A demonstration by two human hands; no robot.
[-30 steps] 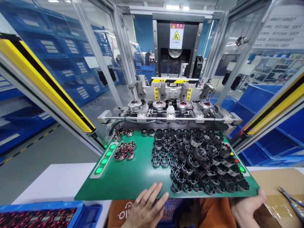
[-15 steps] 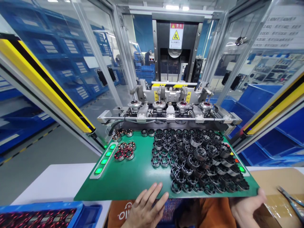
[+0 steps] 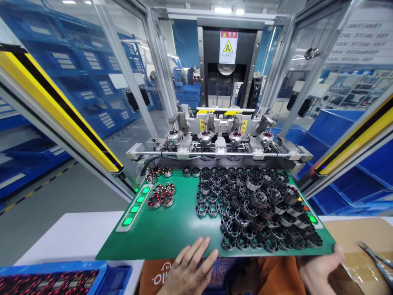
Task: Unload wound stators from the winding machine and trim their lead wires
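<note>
My left hand lies open at the front edge of the green work surface, its fingers stretched out and apart. At the front right corner is my right hand, with the thumb against the edge and the other fingers hidden below. Stacks of dark bare stator cores cover the right half of the surface. Toward the left sit several stators wound with red wire, and behind them a few copper-coloured wound ones. Wound stators also sit in the machine's row of holders.
Lit green buttons line the left side of the surface. A blue bin of wound stators stands front left. Pliers-like tools lie on cardboard at right. Yellow-and-black posts flank the machine.
Both hands stay in place. In the machine, the pale bar near the yellow-and-black stripe has shifted slightly, and more of the stripe shows. The stators on the surface have not moved.
</note>
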